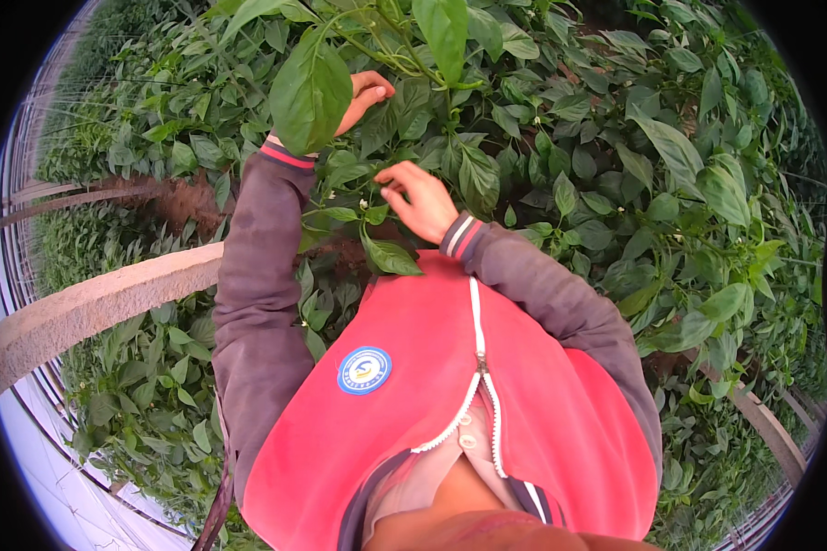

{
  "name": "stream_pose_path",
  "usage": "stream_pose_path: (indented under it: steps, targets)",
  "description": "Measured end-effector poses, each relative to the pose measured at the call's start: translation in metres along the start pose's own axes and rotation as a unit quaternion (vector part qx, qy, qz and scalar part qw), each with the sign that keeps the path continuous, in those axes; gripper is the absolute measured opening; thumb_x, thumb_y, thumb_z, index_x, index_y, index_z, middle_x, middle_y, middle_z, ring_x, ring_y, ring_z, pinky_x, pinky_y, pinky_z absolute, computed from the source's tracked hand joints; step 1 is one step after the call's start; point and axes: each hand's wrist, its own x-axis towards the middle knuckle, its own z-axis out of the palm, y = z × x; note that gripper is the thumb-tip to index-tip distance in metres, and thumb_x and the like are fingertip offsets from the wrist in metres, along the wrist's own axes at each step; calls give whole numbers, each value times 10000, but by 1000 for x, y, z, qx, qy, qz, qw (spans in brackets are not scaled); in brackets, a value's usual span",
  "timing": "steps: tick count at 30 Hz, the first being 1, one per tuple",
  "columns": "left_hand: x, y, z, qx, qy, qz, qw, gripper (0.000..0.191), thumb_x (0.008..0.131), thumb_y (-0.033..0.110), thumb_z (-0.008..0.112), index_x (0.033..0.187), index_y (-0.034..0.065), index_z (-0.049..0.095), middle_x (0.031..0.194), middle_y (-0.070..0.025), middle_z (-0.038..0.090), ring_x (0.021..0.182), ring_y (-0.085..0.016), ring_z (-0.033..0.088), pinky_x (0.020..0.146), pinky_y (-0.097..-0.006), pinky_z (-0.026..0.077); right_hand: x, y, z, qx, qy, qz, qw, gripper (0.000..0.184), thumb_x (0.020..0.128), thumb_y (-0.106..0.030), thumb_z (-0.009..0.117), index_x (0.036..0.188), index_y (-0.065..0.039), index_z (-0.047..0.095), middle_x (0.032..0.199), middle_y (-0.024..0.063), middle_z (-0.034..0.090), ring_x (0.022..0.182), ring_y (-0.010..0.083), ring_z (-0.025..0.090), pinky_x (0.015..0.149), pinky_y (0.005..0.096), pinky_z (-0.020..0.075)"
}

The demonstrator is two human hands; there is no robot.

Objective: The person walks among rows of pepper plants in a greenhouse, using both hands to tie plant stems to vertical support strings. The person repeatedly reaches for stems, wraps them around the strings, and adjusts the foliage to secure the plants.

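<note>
Pepper plants with broad green leaves surround both of my hands. My left hand [364,102] reaches into the foliage, partly covered by a large pepper leaf [310,93]. Its thumb and fingers are bent close together, and whether anything is between them cannot be made out. Nearer my chest, my right hand [420,203] hovers over lower leaves with its fingers curved and its thumb apart. Nothing shows in its grasp. A slender green pepper [468,85] hangs from the stem above both hands. Close below the right hand's fingertips is a small white flower [363,204].
On the left, a concrete bar [110,296] runs toward my left sleeve. Another bar [765,427] crosses at the lower right. Reddish soil [193,203] shows between rows. Thin strings [227,55] rise through the plants, and pale greenhouse sheeting [55,475] curves along the left.
</note>
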Motion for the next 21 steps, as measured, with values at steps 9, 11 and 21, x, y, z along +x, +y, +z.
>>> stream_pose_path:
  steps: [9, 11, 21]
  targets:
    - [18, -22, 4, 22, 38, -79, 996, 388, 999, 334, 557, 1178, -3, 629, 1070, -177, 691, 977, -237, 669, 874, -341, 511, -27, 0, 52, -63, -126, -108, 984, 554, 735, -13, 647, 1274, -69, 527, 1172, 130, 587, 1116, 329, 560, 937, 413, 494]
    - [7, 2, 4, 53, 28, -117, 991, 418, 990, 358, 575, 1204, 0, 609, 1091, -179, 685, 969, -248, 664, 868, -353, 505, -26, -1, 49, -42, -138, -63, 987, 587, 731, -48, 683, 1288, -77, 501, 1148, 131, 581, 1095, 336, 569, 914, 421, 499]
    - [-77, 119, -25, 153, 662, 175, 713, 495, 725, 48, 865, 1110, -20, 562, 1002, -95, 598, 806, -140, 596, 703, -260, 490, -32, 28, -11, -144, -120, -172, 967, 398, 749, -101, 667, 1145, -89, 636, 925, 143, 646, 863, 370, 626, 742, 443, 522]
